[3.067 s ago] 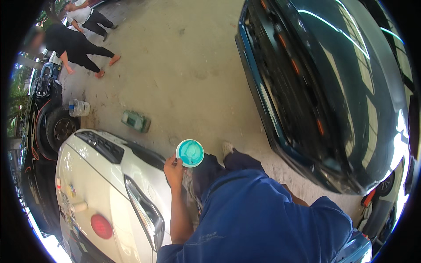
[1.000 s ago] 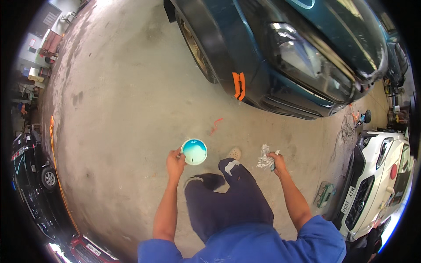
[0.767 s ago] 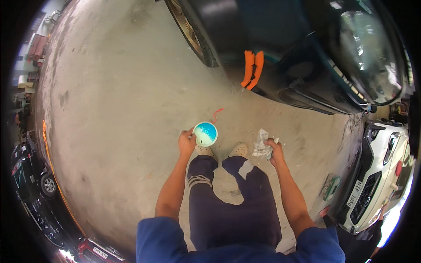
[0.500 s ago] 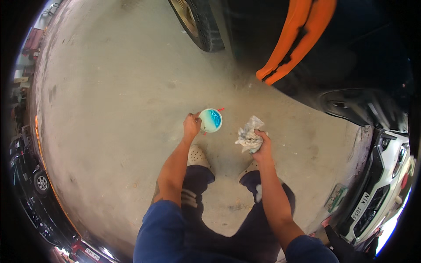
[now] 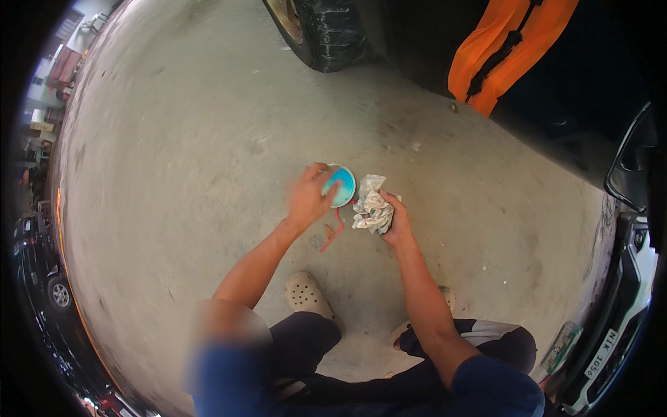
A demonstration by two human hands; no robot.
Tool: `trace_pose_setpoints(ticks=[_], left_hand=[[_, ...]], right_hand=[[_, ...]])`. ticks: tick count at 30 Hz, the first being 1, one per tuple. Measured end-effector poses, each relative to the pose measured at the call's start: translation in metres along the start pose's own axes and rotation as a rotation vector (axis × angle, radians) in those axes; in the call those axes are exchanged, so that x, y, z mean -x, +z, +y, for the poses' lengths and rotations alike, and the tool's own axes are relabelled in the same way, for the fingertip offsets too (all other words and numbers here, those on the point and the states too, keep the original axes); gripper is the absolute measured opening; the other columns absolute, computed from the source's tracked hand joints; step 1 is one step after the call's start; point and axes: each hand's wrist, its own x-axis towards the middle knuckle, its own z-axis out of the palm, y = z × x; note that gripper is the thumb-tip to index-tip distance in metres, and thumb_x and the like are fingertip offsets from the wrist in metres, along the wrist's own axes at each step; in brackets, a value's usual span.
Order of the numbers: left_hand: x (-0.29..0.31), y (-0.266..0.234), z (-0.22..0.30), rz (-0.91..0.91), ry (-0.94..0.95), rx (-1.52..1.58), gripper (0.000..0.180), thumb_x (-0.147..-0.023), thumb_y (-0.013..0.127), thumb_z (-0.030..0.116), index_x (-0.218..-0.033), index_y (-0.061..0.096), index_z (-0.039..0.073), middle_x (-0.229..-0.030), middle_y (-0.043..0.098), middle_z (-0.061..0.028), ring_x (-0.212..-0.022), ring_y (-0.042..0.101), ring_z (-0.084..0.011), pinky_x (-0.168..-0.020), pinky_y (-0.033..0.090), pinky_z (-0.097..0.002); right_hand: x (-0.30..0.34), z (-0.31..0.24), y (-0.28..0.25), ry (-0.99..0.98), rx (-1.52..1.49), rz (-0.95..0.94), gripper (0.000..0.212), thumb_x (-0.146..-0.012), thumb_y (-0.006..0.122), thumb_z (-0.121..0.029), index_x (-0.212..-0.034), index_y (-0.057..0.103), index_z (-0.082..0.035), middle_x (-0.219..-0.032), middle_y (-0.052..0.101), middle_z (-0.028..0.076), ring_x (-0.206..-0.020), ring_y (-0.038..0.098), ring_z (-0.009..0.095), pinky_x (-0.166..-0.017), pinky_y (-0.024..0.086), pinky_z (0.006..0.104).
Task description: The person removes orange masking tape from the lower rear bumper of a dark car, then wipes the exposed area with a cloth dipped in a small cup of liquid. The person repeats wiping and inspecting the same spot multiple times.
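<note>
A small round tub (image 5: 345,179) with a pale rim and bright blue contents is in the middle of the head view. My left hand (image 5: 306,200), smeared by motion, reaches over its left side with fingers apart, one digit across the blue surface. Whether that digit touches the contents cannot be made out. Just right of the tub, a crumpled whitish wad of thin sheet (image 5: 373,210) is bunched in my right hand (image 5: 397,224), whose fingers close round its right side.
A thin red strip (image 5: 338,226) lies on the concrete floor (image 5: 174,174) below the tub. A dark vehicle body (image 5: 556,125) with orange tape (image 5: 479,59) and a tyre (image 5: 333,35) stands ahead. My beige clogs (image 5: 306,295) are close by; a white car (image 5: 611,347) is at right.
My left hand has shifted from the tub's rim to over its contents, fingers spreading. My right hand has brought the wad left, close to the tub. The view has shifted, with my knees wider.
</note>
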Motion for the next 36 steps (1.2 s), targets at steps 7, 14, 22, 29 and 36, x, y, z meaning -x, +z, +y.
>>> trace_pose_setpoints(ticks=[7, 14, 22, 29, 36], left_hand=[[0.017, 0.032, 0.029, -0.235, -0.307, 0.464, 0.03, -0.097, 0.072, 0.021, -0.121, 0.075, 0.003, -0.121, 0.069, -0.0154, -0.11, 0.065, -0.0382, -0.098, 0.053, -0.0439], [0.015, 0.015, -0.02, -0.275, 0.023, -0.286, 0.026, -0.095, 0.073, 0.021, -0.117, 0.077, 0.007, -0.116, 0.07, -0.0156, -0.107, 0.065, -0.0383, -0.095, 0.054, -0.0475], [0.002, 0.052, 0.048, -0.344, -0.477, 0.654, 0.042, -0.098, 0.075, 0.032, -0.129, 0.072, 0.004, -0.121, 0.073, -0.0132, -0.106, 0.068, -0.018, -0.087, 0.055, -0.0343], [0.018, 0.053, 0.079, -0.482, -0.473, 0.304, 0.044, -0.099, 0.075, 0.032, -0.132, 0.071, 0.003, -0.122, 0.073, -0.015, -0.102, 0.069, -0.0166, -0.085, 0.057, -0.0332], [0.0, 0.039, 0.088, -0.13, -0.302, 0.689, 0.032, -0.1, 0.074, 0.017, -0.128, 0.072, 0.001, -0.114, 0.074, -0.0116, -0.092, 0.069, -0.0148, -0.079, 0.057, -0.0287]], right_hand=[[-0.038, 0.017, 0.001, 0.013, 0.205, -0.104, 0.03, -0.094, 0.073, -0.019, -0.12, 0.067, -0.004, -0.107, 0.074, 0.008, -0.096, 0.073, 0.023, -0.082, 0.06, 0.0365], [-0.044, -0.024, 0.0, -0.143, 0.147, -0.056, 0.041, -0.091, 0.068, -0.013, -0.129, 0.064, 0.0, -0.109, 0.073, 0.013, -0.097, 0.073, 0.025, -0.085, 0.061, 0.038], [-0.013, -0.06, -0.027, 0.079, 0.402, -0.213, 0.06, -0.082, 0.059, -0.007, -0.14, 0.059, 0.004, -0.11, 0.072, 0.016, -0.099, 0.073, 0.031, -0.081, 0.063, 0.0462], [0.014, -0.129, -0.026, -0.302, 0.385, 0.125, 0.057, -0.082, 0.055, -0.006, -0.138, 0.056, 0.006, -0.115, 0.07, 0.024, -0.104, 0.072, 0.039, -0.097, 0.059, 0.0497], [-0.004, -0.069, 0.024, -0.067, 0.166, -0.347, 0.072, -0.078, 0.052, -0.002, -0.15, 0.051, -0.001, -0.133, 0.064, 0.02, -0.124, 0.064, 0.034, -0.108, 0.054, 0.0435]])
